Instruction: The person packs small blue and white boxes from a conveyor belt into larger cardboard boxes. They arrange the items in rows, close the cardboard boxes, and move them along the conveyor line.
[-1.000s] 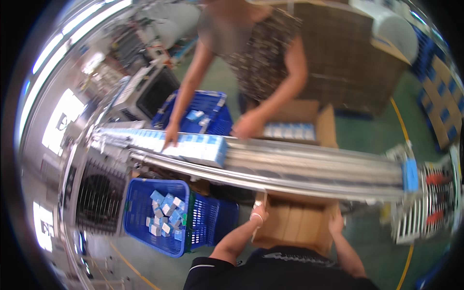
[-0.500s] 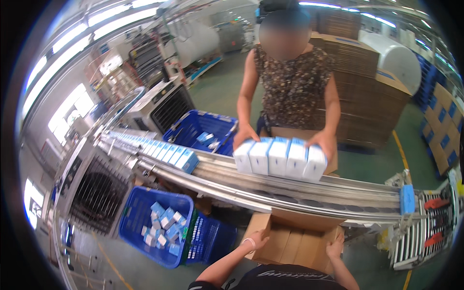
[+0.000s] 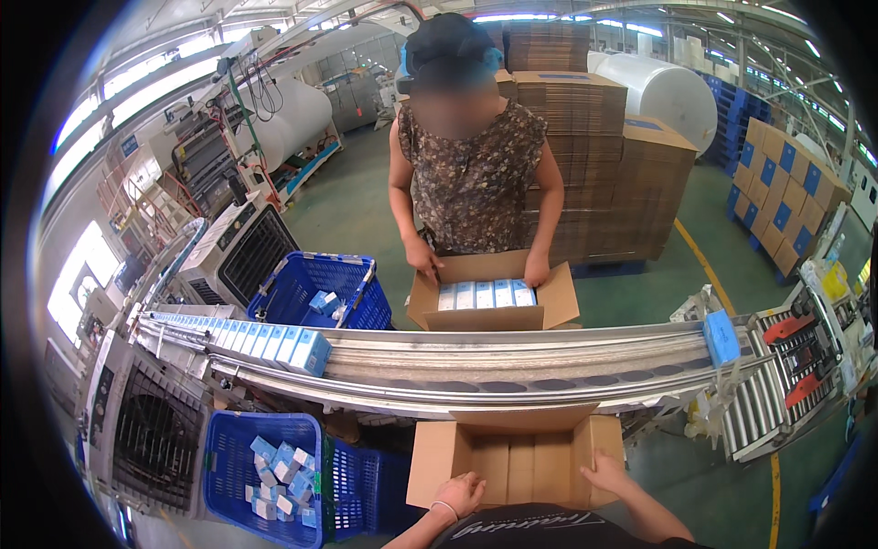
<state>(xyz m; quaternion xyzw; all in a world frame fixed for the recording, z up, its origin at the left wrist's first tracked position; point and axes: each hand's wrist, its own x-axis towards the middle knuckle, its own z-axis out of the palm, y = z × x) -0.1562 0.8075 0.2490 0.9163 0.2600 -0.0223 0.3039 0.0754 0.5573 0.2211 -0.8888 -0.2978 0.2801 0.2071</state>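
Observation:
An open cardboard box (image 3: 521, 457) with its flaps folded out stands in front of me, at the near side of the conveyor. Nothing lies on its bare bottom. My left hand (image 3: 462, 494) is closed on the box's left near edge. Gripping the right side wall, my right hand (image 3: 605, 474) has its thumb inside the rim. Across the conveyor, a co-worker has both hands at another open cardboard box (image 3: 485, 317), which holds a row of white-and-blue packs (image 3: 487, 295).
The conveyor (image 3: 512, 361) runs across, with a line of blue-and-white packs (image 3: 274, 343) at left and a blue pack (image 3: 722, 337) at its right end. Blue crates (image 3: 265, 425) with loose packs flank it. A roller track (image 3: 754, 412) lies right; stacked cardboard (image 3: 585, 183) stands behind.
The co-worker's row of packs has gone from above the conveyor into the far box. My view has shifted, and both my hands remain on the near box.

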